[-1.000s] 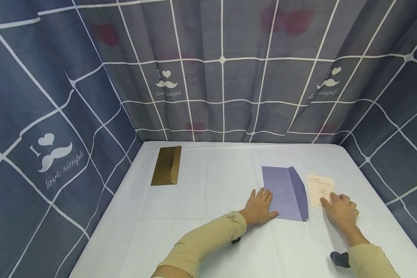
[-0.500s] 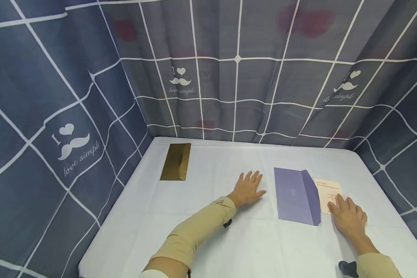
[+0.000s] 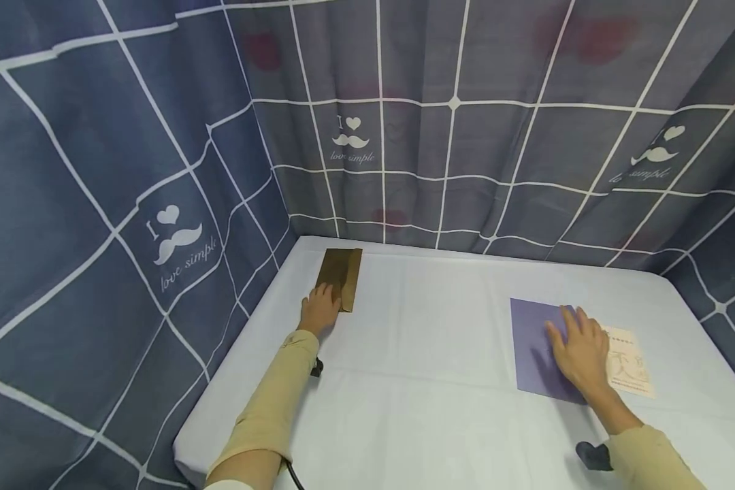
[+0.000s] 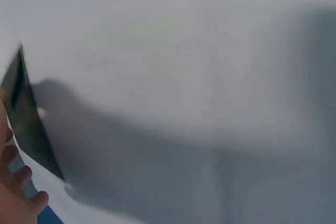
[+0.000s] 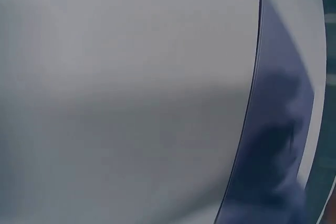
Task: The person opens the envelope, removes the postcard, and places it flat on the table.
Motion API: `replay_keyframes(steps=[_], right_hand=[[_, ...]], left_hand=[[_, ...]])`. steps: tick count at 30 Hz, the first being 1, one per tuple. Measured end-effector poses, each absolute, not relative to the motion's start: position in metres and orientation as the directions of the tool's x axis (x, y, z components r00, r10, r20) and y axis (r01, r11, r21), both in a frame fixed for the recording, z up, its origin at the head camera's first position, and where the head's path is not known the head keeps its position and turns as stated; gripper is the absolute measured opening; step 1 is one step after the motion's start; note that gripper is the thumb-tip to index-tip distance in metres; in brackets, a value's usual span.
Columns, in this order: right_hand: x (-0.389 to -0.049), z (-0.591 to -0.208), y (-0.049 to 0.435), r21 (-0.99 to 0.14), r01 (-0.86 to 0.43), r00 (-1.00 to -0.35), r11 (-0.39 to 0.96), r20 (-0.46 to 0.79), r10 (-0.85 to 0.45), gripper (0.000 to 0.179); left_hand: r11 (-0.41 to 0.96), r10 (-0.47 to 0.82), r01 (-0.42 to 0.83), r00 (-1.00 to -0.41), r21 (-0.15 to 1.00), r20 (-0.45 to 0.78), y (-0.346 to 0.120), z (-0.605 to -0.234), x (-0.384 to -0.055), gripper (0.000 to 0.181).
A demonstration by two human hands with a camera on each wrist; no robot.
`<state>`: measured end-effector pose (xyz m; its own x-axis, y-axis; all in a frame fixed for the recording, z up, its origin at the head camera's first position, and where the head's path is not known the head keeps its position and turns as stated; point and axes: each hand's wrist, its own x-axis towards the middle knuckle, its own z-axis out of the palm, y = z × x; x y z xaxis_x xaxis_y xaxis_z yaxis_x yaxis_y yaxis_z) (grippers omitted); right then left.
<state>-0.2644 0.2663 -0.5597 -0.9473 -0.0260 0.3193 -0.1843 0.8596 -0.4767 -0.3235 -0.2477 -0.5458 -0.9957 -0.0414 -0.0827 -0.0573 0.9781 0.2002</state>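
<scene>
The gold envelope lies at the far left of the white table. My left hand is at its lower left corner, fingers overlapping it. In the left wrist view, the envelope's dark face shows at the left edge beside my fingertips. On the right, a purple envelope lies flat. Over its right part is my right hand, fingers spread and hiding the flap. The purple envelope carries the hand's shadow in the right wrist view. Just right of that hand lies a cream printed card, its left edge covered.
A white cloth covers the table. Dark checked curtains stand behind it and on both sides. A dark wrist device sits by the right sleeve, and a cable hangs near the left sleeve.
My left hand has left the purple envelope and reached across to the gold one. My right hand has moved left from the card onto the purple envelope. The head view has turned left.
</scene>
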Motion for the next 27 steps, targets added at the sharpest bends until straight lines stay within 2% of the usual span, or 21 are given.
replay_keyframes(steps=[4, 9, 12, 16, 22, 27], right_hand=[[-0.278, -0.560, 0.206, -0.466, -0.256, -0.945, 0.847, 0.306, -0.117, 0.059], [-0.282, -0.565, 0.137, -0.491, -0.282, -0.948, 0.824, 0.275, -0.161, 0.052], [-0.278, -0.569, 0.107, -0.516, -0.312, -0.945, 0.798, 0.255, -0.205, 0.050], [-0.275, -0.571, 0.082, -0.538, -0.351, -0.936, 0.767, 0.222, -0.273, 0.051], [-0.264, -0.581, 0.071, -0.536, -0.369, -0.929, 0.759, 0.194, -0.314, 0.051], [-0.247, -0.591, 0.066, -0.513, -0.414, -0.910, 0.752, 0.204, -0.361, 0.052]], left_hand=[[0.973, -0.060, -0.075, -0.995, 0.217, -0.076, -0.253, -0.552, -0.317, 0.054], [0.983, -0.027, -0.052, -0.989, 0.174, -0.147, -0.245, -0.554, -0.307, 0.054], [0.990, 0.004, -0.020, -0.987, 0.143, -0.163, -0.240, -0.557, -0.300, 0.053], [0.994, 0.073, 0.063, -0.990, 0.088, -0.121, -0.226, -0.562, -0.289, 0.053], [0.966, 0.257, 0.254, -0.962, 0.042, -0.093, -0.175, -0.562, -0.237, 0.055], [0.942, 0.327, 0.304, -0.927, 0.144, -0.182, -0.134, -0.547, -0.182, 0.062]])
